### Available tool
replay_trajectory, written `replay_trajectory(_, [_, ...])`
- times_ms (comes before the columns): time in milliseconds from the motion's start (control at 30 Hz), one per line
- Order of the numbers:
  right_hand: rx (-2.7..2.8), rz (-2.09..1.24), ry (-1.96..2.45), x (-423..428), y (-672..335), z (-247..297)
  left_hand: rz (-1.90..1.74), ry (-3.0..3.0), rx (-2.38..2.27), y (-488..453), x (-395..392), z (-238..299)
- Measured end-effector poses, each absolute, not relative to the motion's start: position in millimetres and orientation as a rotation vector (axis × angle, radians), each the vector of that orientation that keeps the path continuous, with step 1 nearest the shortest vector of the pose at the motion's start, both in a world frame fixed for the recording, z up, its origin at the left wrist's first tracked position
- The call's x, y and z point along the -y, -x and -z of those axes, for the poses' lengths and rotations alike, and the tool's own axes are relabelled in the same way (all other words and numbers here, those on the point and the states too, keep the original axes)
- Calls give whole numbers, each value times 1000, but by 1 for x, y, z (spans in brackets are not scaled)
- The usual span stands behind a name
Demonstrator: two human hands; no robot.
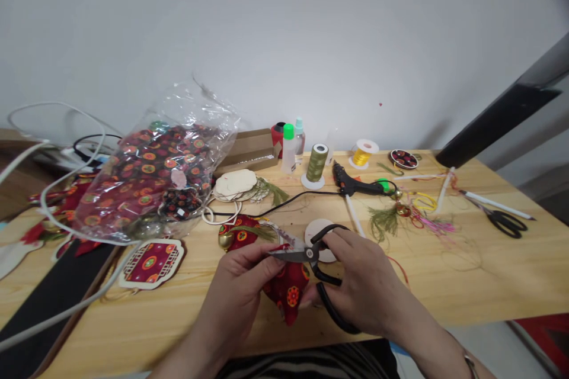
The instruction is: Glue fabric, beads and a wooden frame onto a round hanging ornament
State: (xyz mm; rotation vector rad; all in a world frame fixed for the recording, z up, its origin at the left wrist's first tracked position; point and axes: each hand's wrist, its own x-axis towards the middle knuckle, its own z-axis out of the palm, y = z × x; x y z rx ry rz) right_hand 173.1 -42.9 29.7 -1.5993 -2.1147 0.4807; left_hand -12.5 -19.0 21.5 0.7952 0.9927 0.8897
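Observation:
My right hand (362, 284) grips a pair of black-handled scissors (317, 254), its blades parted and pointing left. Between thumb and fingers, my left hand (240, 284) pinches a piece of dark red patterned fabric (291, 290), whose upper edge lies at the blades. The fabric hangs below the blades to a point, with orange flower prints on it. Just behind my left hand lies a red patterned stuffed piece (240, 234) with a gold bell (225, 241) and green tassel. Part of a pale round disc (316, 228) shows behind the scissors.
A clear plastic bag of printed fabric (151, 172) and white cables crowd the left. Behind my hands are a green thread spool (316, 164), a glue gun (355, 183) and bottles (288, 151). Tassels (384, 219) and a second pair of scissors (504, 220) lie right.

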Motion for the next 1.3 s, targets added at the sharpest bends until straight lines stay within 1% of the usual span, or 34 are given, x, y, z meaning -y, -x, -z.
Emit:
replay_trajectory(767, [2121, -509, 1587, 43, -175, -33, -906, -878, -996, 15, 21, -21])
replay_trajectory(1300, [2114, -365, 1502, 42, -174, -29, -911, -874, -1005, 17, 21, -21])
